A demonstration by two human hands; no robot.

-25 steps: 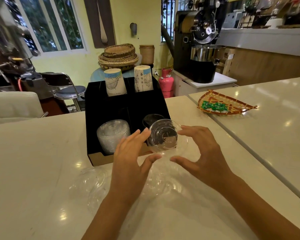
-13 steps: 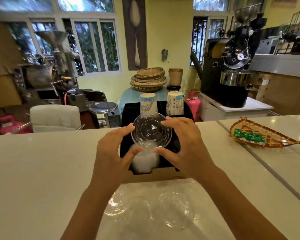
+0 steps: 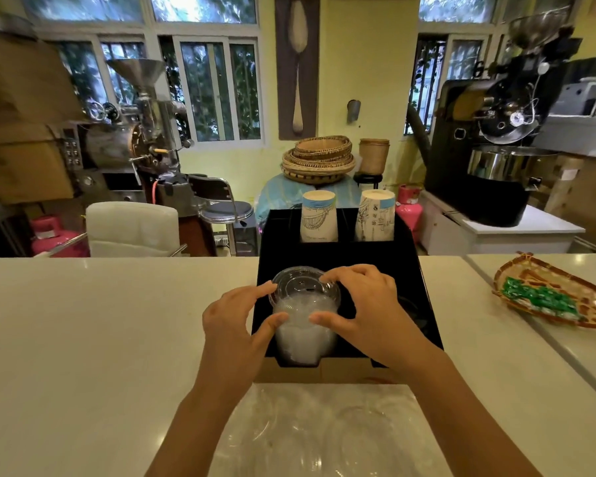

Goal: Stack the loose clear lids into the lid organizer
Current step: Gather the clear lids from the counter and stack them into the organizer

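In the head view, a black lid organizer (image 3: 406,270) stands on a pale counter (image 3: 100,339), directly in front of the person. The left hand (image 3: 233,325) and the right hand (image 3: 365,308) hold one clear lid (image 3: 301,287) between them, over the front left compartment of the organizer. On each hand the thumb is at the near side of the lid and the other fingers are at its far rim, so the fingers are curved around the lid and grip it by the edge. The lid is tilted a little, with its top toward the camera. Under it, in the same compartment, there is a stack of clear lids (image 3: 303,342) that looks white and cloudy. It cannot be told whether the held lid touches the stack.

In the two back compartments stand two stacks of paper cups (image 3: 319,216), upside down, side by side. The front right compartment is mostly hidden behind the right hand.

On the counter near the person, in front of the organizer, lie several loose clear lids (image 3: 324,432); they are hard to count because they are transparent and blurred. To the right, on the next counter, there is a woven tray (image 3: 527,273) with green packets (image 3: 534,299) inside.
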